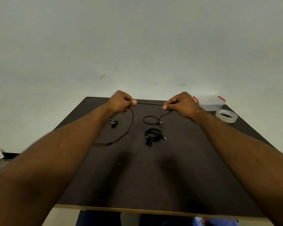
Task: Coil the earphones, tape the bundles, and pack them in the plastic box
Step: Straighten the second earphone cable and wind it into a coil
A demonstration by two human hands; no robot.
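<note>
Above the table (153, 176) I pinch one earphone cable (149, 103) taut between left hand (122, 102) and right hand (180, 103); I'd wind even loops, without snagging the coiled pair (153, 136) nearby.

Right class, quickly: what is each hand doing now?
Left hand: pinching the earphone cable.
Right hand: pinching the same cable, stretched between both.

Both forearms bare, no sleeves; left hand (121, 101) and right hand (180, 103) without rings, watch, gloves.
</note>
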